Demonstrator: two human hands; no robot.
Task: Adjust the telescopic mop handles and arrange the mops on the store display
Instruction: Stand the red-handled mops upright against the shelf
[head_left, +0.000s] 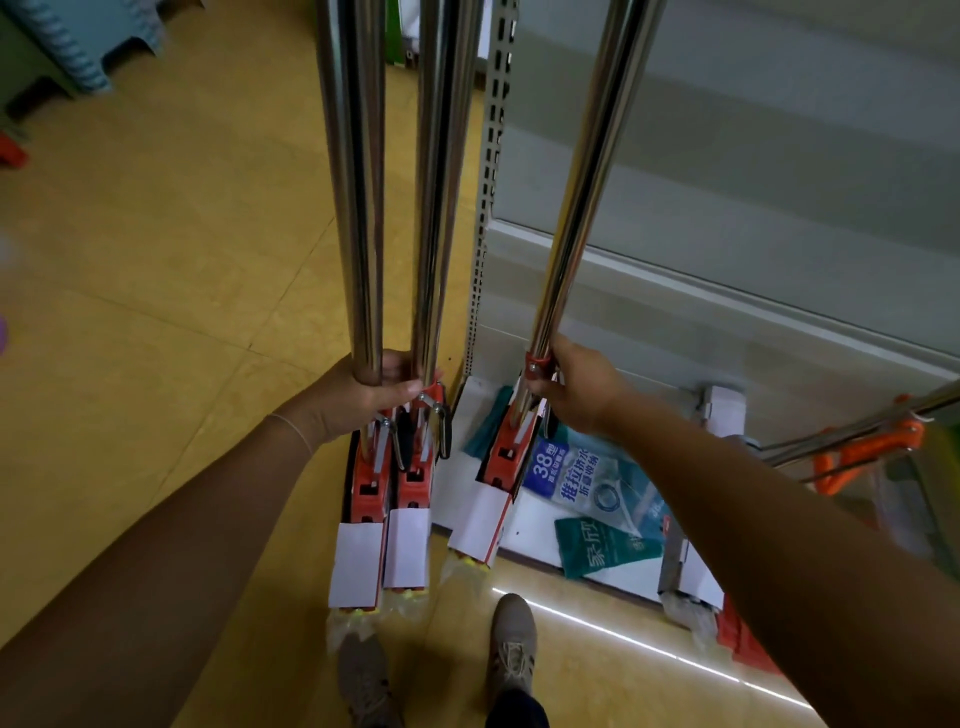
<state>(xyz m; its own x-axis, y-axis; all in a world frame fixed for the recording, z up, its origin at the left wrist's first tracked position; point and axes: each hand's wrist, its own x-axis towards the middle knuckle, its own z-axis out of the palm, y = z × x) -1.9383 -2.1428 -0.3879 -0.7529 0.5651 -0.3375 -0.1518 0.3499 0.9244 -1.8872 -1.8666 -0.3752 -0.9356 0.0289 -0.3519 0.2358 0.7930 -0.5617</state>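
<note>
Three mops stand upright before me, each with a shiny steel handle and a red head wrapped in a white card sleeve. My left hand (358, 397) grips the two left handles (363, 208) together just above their red heads (387, 467). My right hand (574, 387) holds the third handle (582, 197) at its red clamp, its head (501, 467) resting on the white base shelf (535, 540) of the display.
A perforated shelf upright (488, 182) stands between the mops. Packaged mop refills (582, 488) lie on the base shelf. Another mop with orange parts (857, 447) lies at the right. Stacked blue stools (78, 47) are at far left. My shoes (511, 644) are below.
</note>
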